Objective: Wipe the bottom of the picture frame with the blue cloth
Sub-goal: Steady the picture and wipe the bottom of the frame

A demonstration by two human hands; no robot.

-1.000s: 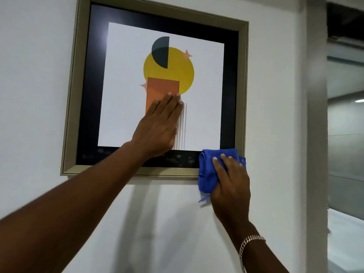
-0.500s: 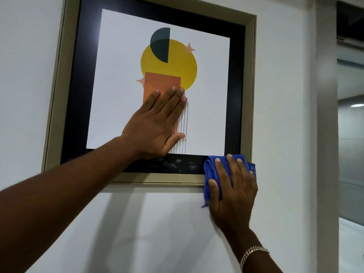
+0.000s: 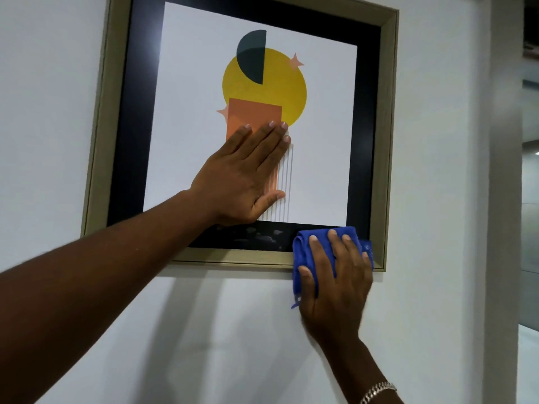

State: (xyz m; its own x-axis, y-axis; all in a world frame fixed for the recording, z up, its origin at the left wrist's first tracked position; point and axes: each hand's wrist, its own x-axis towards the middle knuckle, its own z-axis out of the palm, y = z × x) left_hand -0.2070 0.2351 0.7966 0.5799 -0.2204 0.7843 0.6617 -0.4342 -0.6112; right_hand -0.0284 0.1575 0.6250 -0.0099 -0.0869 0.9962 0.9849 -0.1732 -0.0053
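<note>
A picture frame (image 3: 233,257) with a beige rim and black mat hangs on a white wall; its print shows a yellow circle and an orange block. My left hand (image 3: 242,176) lies flat on the glass over the lower middle of the print, fingers together. My right hand (image 3: 335,284) presses a folded blue cloth (image 3: 303,249) against the bottom rail near the frame's lower right corner. The cloth covers the rail and part of the black mat there. Smudges show on the black mat to the left of the cloth.
White wall (image 3: 204,330) runs below and to the left of the frame. A wall corner (image 3: 504,199) stands to the right, with a dim corridor (image 3: 530,170) beyond it. A metal bracelet (image 3: 377,390) sits on my right wrist.
The view has drawn closer to the frame. My right hand with the cloth has slid a little right along the bottom rail toward the corner. My left hand stays flat on the glass.
</note>
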